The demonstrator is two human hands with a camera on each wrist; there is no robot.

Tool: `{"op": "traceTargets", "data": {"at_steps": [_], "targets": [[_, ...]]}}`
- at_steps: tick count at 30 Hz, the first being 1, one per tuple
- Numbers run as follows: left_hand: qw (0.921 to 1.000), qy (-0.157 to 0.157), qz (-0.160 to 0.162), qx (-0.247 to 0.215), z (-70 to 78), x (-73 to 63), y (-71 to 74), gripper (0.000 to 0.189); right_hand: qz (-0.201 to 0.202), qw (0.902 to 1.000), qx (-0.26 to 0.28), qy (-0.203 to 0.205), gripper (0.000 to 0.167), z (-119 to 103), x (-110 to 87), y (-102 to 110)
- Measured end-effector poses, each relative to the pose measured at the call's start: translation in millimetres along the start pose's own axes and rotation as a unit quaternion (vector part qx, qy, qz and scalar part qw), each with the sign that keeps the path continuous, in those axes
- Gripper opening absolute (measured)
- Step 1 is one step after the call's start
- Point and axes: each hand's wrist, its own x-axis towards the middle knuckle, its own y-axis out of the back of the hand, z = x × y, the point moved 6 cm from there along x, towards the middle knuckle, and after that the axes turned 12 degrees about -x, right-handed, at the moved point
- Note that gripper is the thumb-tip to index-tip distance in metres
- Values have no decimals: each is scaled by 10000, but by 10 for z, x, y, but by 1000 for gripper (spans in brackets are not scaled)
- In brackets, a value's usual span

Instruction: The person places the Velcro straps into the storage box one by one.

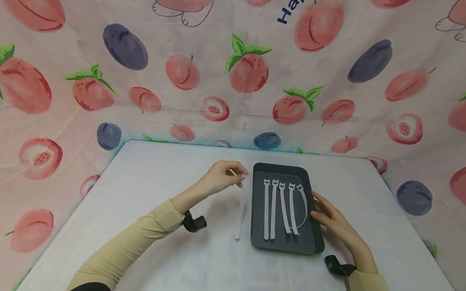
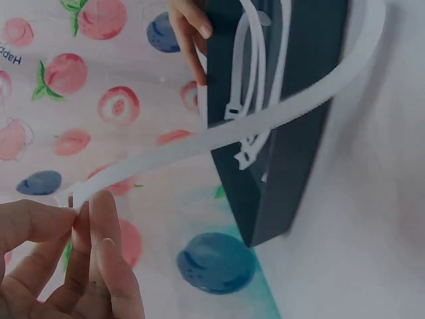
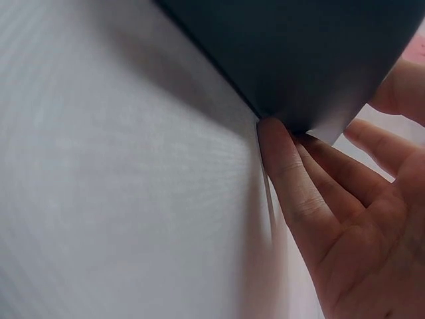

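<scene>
My left hand point(image 1: 223, 177) pinches one end of a white hook-and-loop cable tie point(image 1: 240, 216) between thumb and fingertips. That tie hangs down beside the left edge of a dark grey tray point(image 1: 257, 234); in the left wrist view the strap point(image 2: 265, 119) curves across in front of the tray. Several similar white cable ties point(image 1: 273, 210) lie lengthwise inside the tray, heads toward the far end, the rightmost one bent in a curve. At the tray's right side, my right hand point(image 1: 336, 220) rests its extended fingers against the outer wall, with the fingertips point(image 3: 275, 136) at the bottom edge.
The tray stands on a white-covered table point(image 1: 174, 250). Behind and at both sides hangs a fruit-printed cloth point(image 1: 255, 113), meeting the table's back edge. Each wrist carries a small black camera point(image 1: 194, 223).
</scene>
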Motion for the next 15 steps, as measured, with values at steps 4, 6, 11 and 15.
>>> {"op": "traceTargets", "data": {"at_steps": [4, 6, 11, 15], "targets": [[9999, -111, -57, -4, 132, -25, -12, 18, 5, 10000, 18, 18, 68, -7, 6, 1], [9997, -216, -96, 46, 197, -25, -26, 17, 9, 10000, 22, 21, 68, -2, 8, 0], [9991, -337, -264, 61, 314, 12, -85, 17, 2, 10000, 19, -1, 68, 6, 6, -6], [9989, -292, -368, -6, 367, 71, -137, 18, -12, 10000, -25, 25, 68, -17, 7, -4]]}}
